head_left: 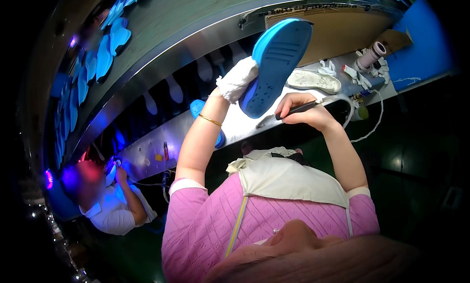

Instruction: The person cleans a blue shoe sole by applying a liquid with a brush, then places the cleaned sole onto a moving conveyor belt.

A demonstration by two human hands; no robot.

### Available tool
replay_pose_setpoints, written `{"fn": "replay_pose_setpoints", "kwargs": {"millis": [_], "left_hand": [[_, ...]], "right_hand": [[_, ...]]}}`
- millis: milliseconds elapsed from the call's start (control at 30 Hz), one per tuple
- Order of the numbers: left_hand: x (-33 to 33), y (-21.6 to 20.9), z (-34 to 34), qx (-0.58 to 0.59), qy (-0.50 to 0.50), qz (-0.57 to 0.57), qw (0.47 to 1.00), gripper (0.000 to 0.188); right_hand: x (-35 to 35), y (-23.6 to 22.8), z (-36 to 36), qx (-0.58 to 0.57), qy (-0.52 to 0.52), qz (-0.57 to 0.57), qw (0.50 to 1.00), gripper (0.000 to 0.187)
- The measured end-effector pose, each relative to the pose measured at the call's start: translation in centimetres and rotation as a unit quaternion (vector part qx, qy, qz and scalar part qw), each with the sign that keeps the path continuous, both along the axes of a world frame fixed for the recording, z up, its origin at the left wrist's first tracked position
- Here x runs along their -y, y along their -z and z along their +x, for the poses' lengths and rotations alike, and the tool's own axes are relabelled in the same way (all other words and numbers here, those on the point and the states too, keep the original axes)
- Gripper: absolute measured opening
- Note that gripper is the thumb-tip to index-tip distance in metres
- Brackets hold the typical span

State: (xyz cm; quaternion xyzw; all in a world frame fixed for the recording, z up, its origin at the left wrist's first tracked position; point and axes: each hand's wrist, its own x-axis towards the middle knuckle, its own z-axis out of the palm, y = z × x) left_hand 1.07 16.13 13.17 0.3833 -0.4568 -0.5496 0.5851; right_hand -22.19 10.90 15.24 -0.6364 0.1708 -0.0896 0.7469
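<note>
In a white glove, my left hand (238, 80) is closed round the edge of a blue shoe sole (276, 62) and holds it up on a slant above the lit white worktop (215, 131). Ridges cross the upper part of the sole, and small dark specks mark the lower part. My bare right hand (306, 111) pinches a slim black-handled tool (299, 109) just below and right of the sole, apart from it. The tool's pale tip points down to the left; its kind is unclear. Behind the right hand lies a whitish, foot-shaped sole piece (314, 81).
A conveyor belt (191, 13) with blue soles (104, 57) runs along the far side. White gloves (357, 77), a pink bottle (370, 56) and a white cord (377, 121) are at the right. Cardboard (338, 35) stands behind. Another person (117, 204) works at the left.
</note>
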Motion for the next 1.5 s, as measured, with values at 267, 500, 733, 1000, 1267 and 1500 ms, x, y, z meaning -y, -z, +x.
{"fn": "replay_pose_setpoints", "kwargs": {"millis": [267, 500, 733, 1000, 1267, 1500], "left_hand": [[3.1, -1.3, -1.4, 0.023, 0.018, 0.178, 0.984, 0.057], [3.3, -1.7, -1.8, 0.043, 0.017, 0.216, 0.975, 0.059], [2.6, -2.2, -1.8, 0.027, 0.013, 0.206, 0.978, 0.062], [-0.5, -1.1, -0.1, -0.217, -0.025, -0.113, 0.969, 0.095], [-2.3, 4.2, -3.7, -0.486, 0.124, 0.077, 0.861, 0.065], [-1.7, 5.0, -9.6, -0.356, -0.027, 0.142, 0.923, 0.079]], "right_hand": [[0.1, -0.3, -0.2, 0.047, 0.037, -0.240, 0.969, 0.009], [1.8, -0.7, -0.8, 0.050, 0.060, -0.246, 0.966, 0.010], [3.4, -1.1, -1.0, 0.058, 0.079, -0.240, 0.966, 0.008], [3.0, -3.2, -3.8, 0.109, 0.107, -0.195, 0.969, 0.009], [0.2, -0.1, -2.8, 0.100, 0.300, -0.209, 0.926, 0.016], [-0.6, 0.4, -1.0, 0.148, 0.314, -0.370, 0.862, 0.016]]}}
